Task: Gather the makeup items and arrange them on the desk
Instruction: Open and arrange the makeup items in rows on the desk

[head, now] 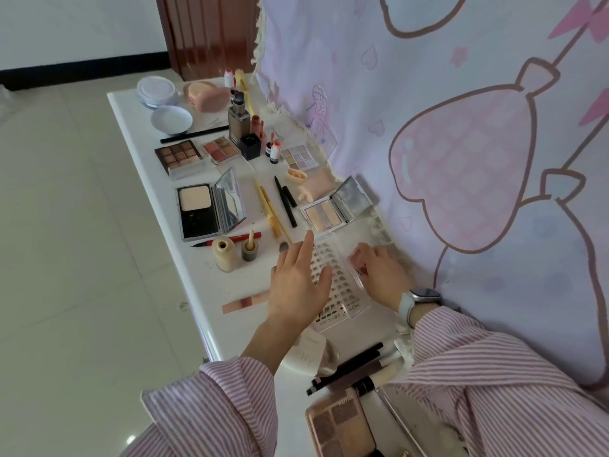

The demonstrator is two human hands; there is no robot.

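Note:
A clear false-lash case [342, 291] with rows of lashes lies near the front of the white desk [145, 133]. My left hand [296, 285] rests flat on its left side, fingers straight. My right hand [382, 272] grips the right edge of the case's clear lid [333, 245], fingers curled; something pinkish shows through the plastic there. An open powder compact [211, 209], a brown eyeshadow palette [178, 156], a highlighter palette [329, 211] and a foundation bottle [224, 253] are laid out beyond.
A pink lip tube [245, 301] lies left of my left hand. Brushes and pencils [346, 364] and a rose-gold palette [339, 427] sit at the near end. A printed curtain [461, 143] hangs along the desk's right side. Tiled floor lies left.

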